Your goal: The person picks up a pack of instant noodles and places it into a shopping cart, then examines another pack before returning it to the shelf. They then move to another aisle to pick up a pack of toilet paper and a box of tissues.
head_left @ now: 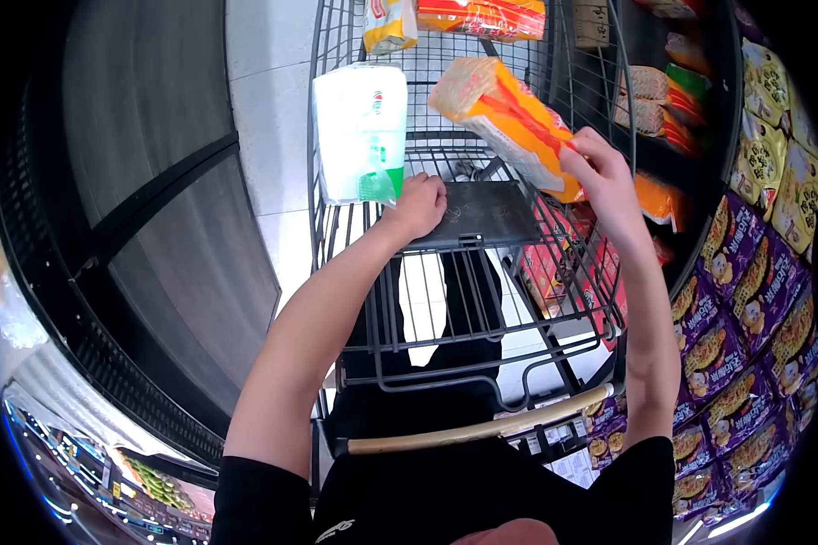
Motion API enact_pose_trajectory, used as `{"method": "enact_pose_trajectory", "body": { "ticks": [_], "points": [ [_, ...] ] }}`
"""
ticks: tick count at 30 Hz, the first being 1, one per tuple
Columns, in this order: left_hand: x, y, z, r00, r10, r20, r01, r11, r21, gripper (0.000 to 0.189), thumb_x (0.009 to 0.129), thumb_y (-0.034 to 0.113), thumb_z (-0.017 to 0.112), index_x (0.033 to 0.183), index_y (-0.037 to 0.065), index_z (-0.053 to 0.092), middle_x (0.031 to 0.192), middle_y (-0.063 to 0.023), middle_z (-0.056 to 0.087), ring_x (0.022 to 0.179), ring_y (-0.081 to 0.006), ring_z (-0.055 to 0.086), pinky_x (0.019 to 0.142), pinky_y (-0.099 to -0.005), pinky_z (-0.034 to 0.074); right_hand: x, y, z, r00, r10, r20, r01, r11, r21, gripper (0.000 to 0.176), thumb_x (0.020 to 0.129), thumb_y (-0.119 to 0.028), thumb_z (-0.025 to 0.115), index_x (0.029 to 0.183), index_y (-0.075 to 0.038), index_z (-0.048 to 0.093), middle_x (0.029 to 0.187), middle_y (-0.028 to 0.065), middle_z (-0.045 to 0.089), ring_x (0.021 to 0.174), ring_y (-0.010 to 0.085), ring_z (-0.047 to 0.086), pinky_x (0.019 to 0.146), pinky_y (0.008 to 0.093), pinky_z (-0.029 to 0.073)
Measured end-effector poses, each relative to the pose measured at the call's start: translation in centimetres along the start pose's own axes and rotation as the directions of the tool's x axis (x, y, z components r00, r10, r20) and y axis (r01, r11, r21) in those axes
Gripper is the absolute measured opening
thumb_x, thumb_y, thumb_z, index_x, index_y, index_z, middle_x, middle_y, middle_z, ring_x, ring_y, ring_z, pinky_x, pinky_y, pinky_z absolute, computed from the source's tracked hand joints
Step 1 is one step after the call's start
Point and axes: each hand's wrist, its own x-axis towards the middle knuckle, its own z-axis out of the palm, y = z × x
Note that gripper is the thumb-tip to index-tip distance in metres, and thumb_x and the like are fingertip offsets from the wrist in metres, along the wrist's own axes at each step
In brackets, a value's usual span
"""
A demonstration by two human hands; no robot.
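Observation:
My right hand (600,173) is closed on the end of an orange noodle pack (513,123), holding it tilted above the right side of the wire shopping cart (432,331). A white and green plastic-wrapped pack (359,132), which looks like tissues, is at the cart's left side. Against that pack's lower right corner is my left hand (418,207), its fingers curled at the edge of the cart's dark seat flap (482,213). What those fingers grip, if anything, is hidden.
At the cart's far end lie a red-orange pack (482,18) and a yellow-white pack (391,25). Purple snack bags (732,318) and yellow bags (773,136) fill the right shelf. Dark panels (154,163) stand on the left. The cart's handle (482,422) is close to my body.

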Motion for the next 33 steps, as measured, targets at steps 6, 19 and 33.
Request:
{"method": "enact_pose_trajectory", "body": {
  "ticks": [6,19,33],
  "points": [
    [0.0,-0.1,-0.7,0.996,0.083,0.043,-0.083,0.996,0.015,0.017,0.087,0.019,0.064,0.099,0.008,0.066,0.094,-0.0092,0.064,0.097,-0.0291,0.062,0.087,-0.0415,0.050,-3.9,-4.5,-3.7,0.995,-0.076,-0.060,0.087,0.975,0.204,0.031,0.094,-0.029,0.060,0.079,-0.003,0.055,0.082,-0.0004,0.045,0.079,0.0091,0.043,0.072,0.0234,0.032],
    [0.8,-1.6,-2.2,0.986,-0.051,0.161,0.073,0.988,-0.134,0.020,0.087,0.020,0.067,0.101,0.007,0.064,0.096,-0.0093,0.066,0.091,-0.0264,0.064,0.084,-0.0393,0.051,-10.2,-0.9,-13.2,0.848,-0.529,0.029,0.134,0.266,0.955,0.050,0.102,-0.052,0.045,0.079,-0.008,0.054,0.072,0.0019,0.052,0.072,0.0174,0.058,0.083,0.0337,0.053],
    [0.3,-2.8,-3.9,0.987,0.036,0.157,-0.046,0.997,0.064,0.032,0.087,0.024,0.069,0.111,0.003,0.066,0.103,-0.0123,0.064,0.101,-0.0255,0.061,0.093,-0.0366,0.049,-13.3,-3.6,-20.4,0.857,-0.515,-0.011,0.255,0.406,0.878,0.039,0.099,-0.043,0.055,0.077,-0.011,0.048,0.078,0.0032,0.049,0.074,0.0147,0.051,0.078,0.0307,0.047]
  ]
}}
